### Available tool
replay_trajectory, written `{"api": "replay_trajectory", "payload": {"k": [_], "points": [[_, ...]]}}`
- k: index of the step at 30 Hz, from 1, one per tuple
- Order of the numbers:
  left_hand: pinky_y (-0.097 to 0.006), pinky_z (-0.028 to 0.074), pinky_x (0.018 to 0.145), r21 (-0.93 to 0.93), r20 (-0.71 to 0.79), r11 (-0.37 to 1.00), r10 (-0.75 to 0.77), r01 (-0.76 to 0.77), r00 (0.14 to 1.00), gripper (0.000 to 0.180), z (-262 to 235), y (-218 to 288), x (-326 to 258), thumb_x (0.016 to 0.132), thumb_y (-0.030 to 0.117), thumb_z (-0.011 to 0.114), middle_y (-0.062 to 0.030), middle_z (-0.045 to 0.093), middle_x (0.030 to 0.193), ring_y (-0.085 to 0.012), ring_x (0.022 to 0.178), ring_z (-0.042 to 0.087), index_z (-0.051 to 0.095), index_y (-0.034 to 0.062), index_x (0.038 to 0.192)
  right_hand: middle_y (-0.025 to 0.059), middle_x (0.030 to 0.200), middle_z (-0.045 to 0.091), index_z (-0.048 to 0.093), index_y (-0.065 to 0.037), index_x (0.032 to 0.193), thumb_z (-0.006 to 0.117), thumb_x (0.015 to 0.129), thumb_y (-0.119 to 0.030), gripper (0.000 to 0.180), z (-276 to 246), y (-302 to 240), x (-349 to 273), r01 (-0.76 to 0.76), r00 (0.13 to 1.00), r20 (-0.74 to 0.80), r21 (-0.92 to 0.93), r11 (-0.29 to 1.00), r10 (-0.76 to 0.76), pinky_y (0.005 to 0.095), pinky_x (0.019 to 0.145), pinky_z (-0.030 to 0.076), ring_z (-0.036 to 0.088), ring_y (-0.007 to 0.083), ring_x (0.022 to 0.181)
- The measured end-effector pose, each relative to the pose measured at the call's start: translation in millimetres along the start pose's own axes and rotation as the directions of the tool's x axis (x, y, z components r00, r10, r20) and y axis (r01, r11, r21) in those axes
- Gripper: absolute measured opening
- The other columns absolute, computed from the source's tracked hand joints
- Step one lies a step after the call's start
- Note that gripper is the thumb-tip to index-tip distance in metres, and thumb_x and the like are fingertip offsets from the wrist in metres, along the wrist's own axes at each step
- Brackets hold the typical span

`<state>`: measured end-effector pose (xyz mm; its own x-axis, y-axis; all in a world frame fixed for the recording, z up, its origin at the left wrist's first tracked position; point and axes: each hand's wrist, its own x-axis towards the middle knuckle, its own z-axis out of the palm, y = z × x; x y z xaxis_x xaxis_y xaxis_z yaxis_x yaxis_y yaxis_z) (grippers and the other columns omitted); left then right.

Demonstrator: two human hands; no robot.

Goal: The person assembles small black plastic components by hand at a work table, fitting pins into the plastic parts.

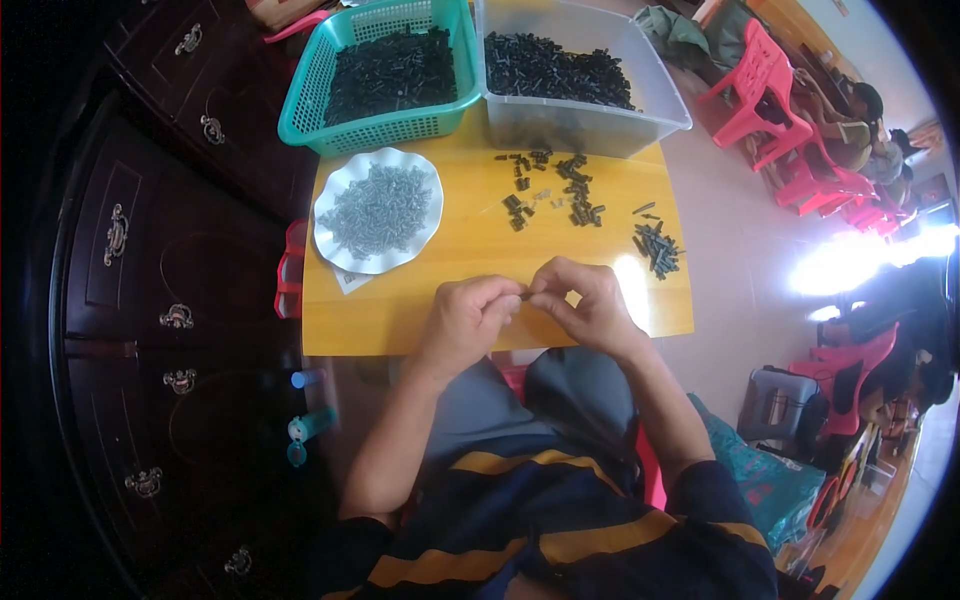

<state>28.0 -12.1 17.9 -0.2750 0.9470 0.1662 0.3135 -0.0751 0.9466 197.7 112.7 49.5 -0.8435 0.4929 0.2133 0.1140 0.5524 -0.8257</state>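
Observation:
Above the near part of the yellow table (470, 240), my left hand (475, 312) and my right hand (585, 302) meet fingertip to fingertip. Both pinch one small dark piece (526, 295), mostly covered by the fingers, so its kind cannot be made out. A white scalloped plate (328, 245) heaped with small clear plastic pieces (380, 207) lies beyond my left hand. Short black pieces (580, 190) are scattered past my hands, with a few clear ones (543, 195) among them. To the right of my right hand sits a small pile of slim dark pieces (658, 248).
At the table's far side stand a green perforated basket (300, 115) and a translucent plastic bin (580, 125), both holding many black pieces. Dark wooden cabinets (120, 330) rise on the left. Pink chairs (765, 85) and a seated person (880, 150) are at the far right.

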Motion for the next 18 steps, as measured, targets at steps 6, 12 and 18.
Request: {"api": "replay_trajectory", "payload": {"k": [6, 12, 18], "points": [[-0.026, 0.056, 0.066, -0.069, -0.037, 0.997, -0.027, 0.024, 0.999, 0.015, 2, -3, -1, 0.094, -0.001, 0.065, -0.0091, 0.074, 0.082, -0.0122, 0.071, 0.070, 0.073, -0.0038, 0.106, 0.0053, 0.089, 0.070, 0.062, -0.001, 0.103, 0.073, 0.091, 0.001, 0.016, 13, 15, -8, -0.064, 0.995, -0.060, 0.228, 0.972, 0.080, 0.0249, 0.074, 0.055, 0.068, 0.0112, 0.081], [-0.026, 0.056, 0.069, -0.149, -0.073, 0.989, -0.026, 0.015, 0.997, 0.019, 4, 0, 1, 0.093, -0.002, 0.068, -0.0084, 0.074, 0.086, -0.0105, 0.075, 0.069, 0.073, -0.0025, 0.111, 0.0016, 0.101, 0.067, 0.058, -0.002, 0.112, 0.070, 0.096, 0.001, 0.021, 31, 35, -15, -0.132, 0.966, -0.054, 0.739, 0.661, 0.252, 0.0219, 0.084, 0.053, 0.065, 0.0070, 0.092], [-0.030, 0.057, 0.073, -0.004, -0.135, 0.993, 0.119, -0.121, 0.984, 0.017, 2, 5, 3, 0.090, -0.003, 0.070, -0.0139, 0.074, 0.093, -0.0216, 0.084, 0.074, 0.071, -0.0020, 0.107, 0.0015, 0.100, 0.067, 0.058, -0.002, 0.112, 0.071, 0.095, 0.002, 0.021, 36, 32, -16, -0.135, 0.955, -0.057, 0.792, 0.595, 0.292, 0.0216, 0.085, 0.053, 0.064, 0.0064, 0.091]]}}
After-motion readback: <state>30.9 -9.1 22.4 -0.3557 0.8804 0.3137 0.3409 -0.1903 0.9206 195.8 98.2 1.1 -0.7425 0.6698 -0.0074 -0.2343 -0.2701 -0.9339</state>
